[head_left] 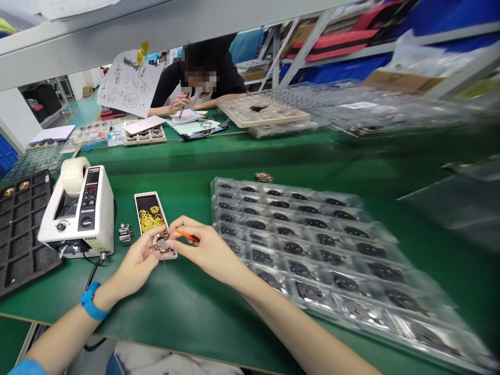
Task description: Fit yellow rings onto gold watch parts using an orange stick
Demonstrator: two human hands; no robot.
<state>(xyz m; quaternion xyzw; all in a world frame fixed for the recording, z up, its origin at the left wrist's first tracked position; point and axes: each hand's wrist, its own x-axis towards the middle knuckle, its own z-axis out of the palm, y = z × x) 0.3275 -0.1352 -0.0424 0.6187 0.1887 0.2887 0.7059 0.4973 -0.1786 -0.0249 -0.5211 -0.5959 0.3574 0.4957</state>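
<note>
A small round part [161,242] with a metallic rim is pinched in the fingers of my left hand [141,256], over the near end of a narrow white box [137,208]. Yellow rings [147,220] lie inside that box. My right hand [201,245] is closed on an orange tool [186,235], its fingertips at the right side of the round part. The tool's tip is hidden by my fingers. Around my left wrist is a blue band.
Left of the box stand a silver counter [125,235], a white tape dispenser [102,208] and a black compartment tray [23,260]. A large clear tray [287,229] of black parts fills the right. Across the bench sits a person [230,73] holding a pen.
</note>
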